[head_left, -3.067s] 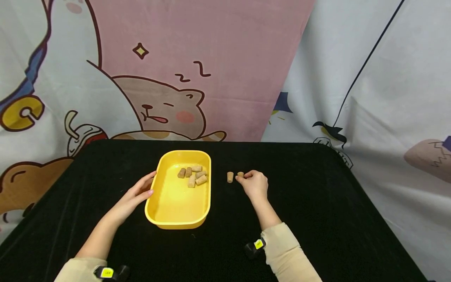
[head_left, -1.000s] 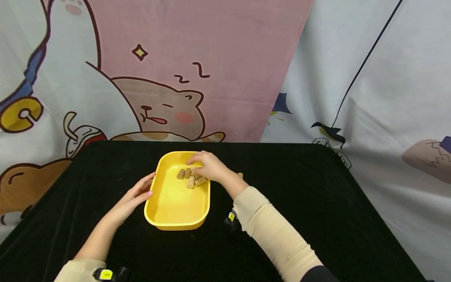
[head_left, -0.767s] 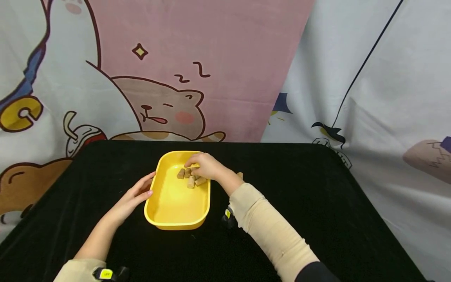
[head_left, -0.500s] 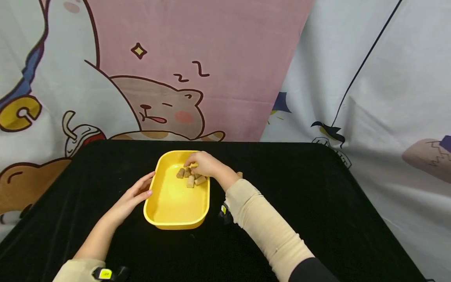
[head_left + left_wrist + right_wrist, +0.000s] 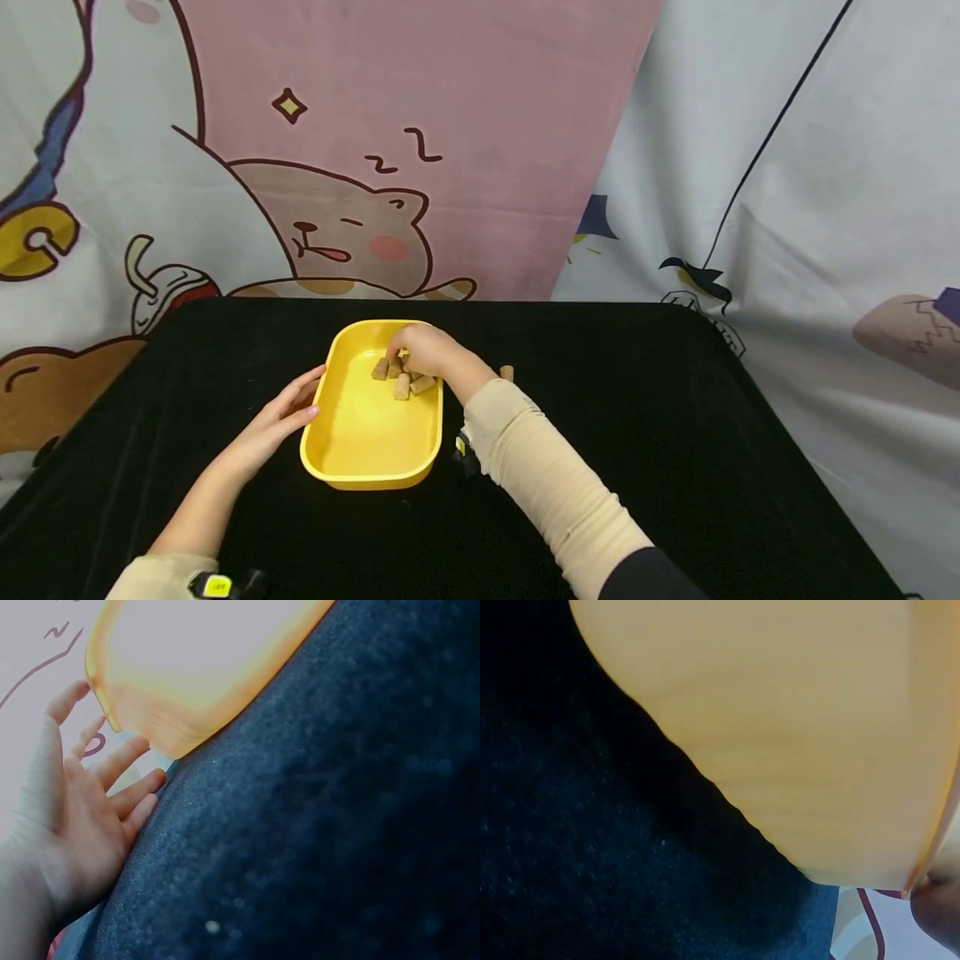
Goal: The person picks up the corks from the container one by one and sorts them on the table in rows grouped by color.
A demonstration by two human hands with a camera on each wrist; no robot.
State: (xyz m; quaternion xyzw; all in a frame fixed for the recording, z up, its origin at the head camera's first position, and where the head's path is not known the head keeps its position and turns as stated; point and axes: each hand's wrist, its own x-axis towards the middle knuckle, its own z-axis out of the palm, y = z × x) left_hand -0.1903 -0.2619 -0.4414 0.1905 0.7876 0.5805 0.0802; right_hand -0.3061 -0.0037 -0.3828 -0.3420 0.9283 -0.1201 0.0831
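Observation:
A yellow plastic tray (image 5: 367, 442) stands on the black cloth, with several small tapered corks (image 5: 402, 387) grouped in its far half. My left hand (image 5: 281, 417) rests against the tray's left side, thumb at the rim and fingers loosely extended; the left wrist view shows its spread fingers (image 5: 124, 761) by the tray's wall. Over the far right rim reaches my right hand (image 5: 426, 348), its fingers bent down among the corks. The hand covers part of the group, and I cannot tell whether it holds a cork. In the right wrist view, the tray's outer wall (image 5: 780, 750) fills most of the frame.
One cork (image 5: 507, 372) is on the cloth right of the tray, partly hidden behind the right forearm. The black-covered table (image 5: 675, 450) extends widely to the right. A printed cartoon curtain (image 5: 487, 150) hangs behind its far edge.
One of two corks on the cloth has been taken from beside the tray. My right hand has moved left into the tray and shifted slightly further left. The left hand stays at the rim.

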